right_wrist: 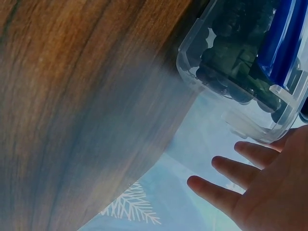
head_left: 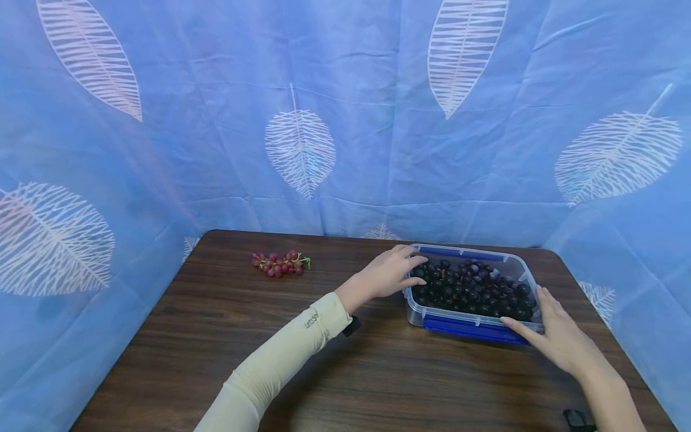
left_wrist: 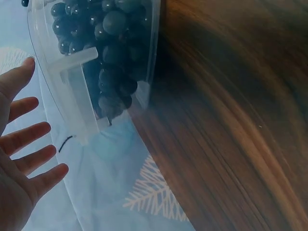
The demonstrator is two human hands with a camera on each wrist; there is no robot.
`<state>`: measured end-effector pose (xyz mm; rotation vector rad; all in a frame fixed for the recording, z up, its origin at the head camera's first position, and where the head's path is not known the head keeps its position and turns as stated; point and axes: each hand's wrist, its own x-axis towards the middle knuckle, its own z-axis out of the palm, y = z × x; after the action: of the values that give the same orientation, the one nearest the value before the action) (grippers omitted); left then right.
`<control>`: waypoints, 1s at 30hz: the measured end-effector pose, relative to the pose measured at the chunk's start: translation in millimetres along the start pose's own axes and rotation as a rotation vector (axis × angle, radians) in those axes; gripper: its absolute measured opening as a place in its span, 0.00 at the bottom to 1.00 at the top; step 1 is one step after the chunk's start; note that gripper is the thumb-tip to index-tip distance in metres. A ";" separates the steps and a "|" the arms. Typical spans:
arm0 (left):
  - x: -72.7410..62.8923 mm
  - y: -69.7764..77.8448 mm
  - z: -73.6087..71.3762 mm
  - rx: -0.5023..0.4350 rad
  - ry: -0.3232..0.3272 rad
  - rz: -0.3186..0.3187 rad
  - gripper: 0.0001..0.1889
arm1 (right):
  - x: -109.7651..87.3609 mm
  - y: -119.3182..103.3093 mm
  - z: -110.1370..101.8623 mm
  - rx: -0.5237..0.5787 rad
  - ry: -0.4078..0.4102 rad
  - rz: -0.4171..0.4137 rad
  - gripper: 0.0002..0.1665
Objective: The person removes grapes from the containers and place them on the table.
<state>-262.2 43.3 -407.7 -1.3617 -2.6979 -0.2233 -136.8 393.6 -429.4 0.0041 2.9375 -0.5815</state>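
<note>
A clear plastic food container (head_left: 459, 321) with blue side clips stands at the right back of the table, lid off, full of dark grapes (head_left: 469, 288). My left hand (head_left: 385, 273) is at its left end, fingers spread and overlapping the rim in the head view; the left wrist view shows the fingers (left_wrist: 29, 139) fairly straight beside the end wall. Against the right front corner lies my right hand (head_left: 561, 336), its thumb along the near rim and its other fingers (right_wrist: 236, 173) extended beside the right end.
A small bunch of red grapes (head_left: 278, 264) with a green stem lies at the back left of the dark wooden table (head_left: 345, 372). Behind the table hangs a blue curtain (head_left: 356, 150) with white leaf prints. The container stands close to the table's back edge.
</note>
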 end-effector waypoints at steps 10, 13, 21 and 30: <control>16.5 16.7 3.8 0.068 -0.028 0.083 0.30 | -0.8 -2.2 0.8 0.005 -0.003 0.018 0.71; 21.0 21.5 6.4 0.087 -0.036 0.114 0.30 | -0.6 -1.5 1.4 0.015 -0.008 0.019 0.71; 32.7 35.4 11.0 0.086 -0.116 0.157 0.33 | 0.5 -0.6 0.9 0.011 -0.011 0.028 0.71; 47.2 47.9 21.8 0.119 -0.212 0.164 0.38 | -1.5 -1.1 2.2 0.022 -0.015 0.025 0.71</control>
<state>-252.2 112.6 -417.5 -1.6426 -2.6905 0.1006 -135.1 391.8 -430.7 0.0380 2.9122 -0.6072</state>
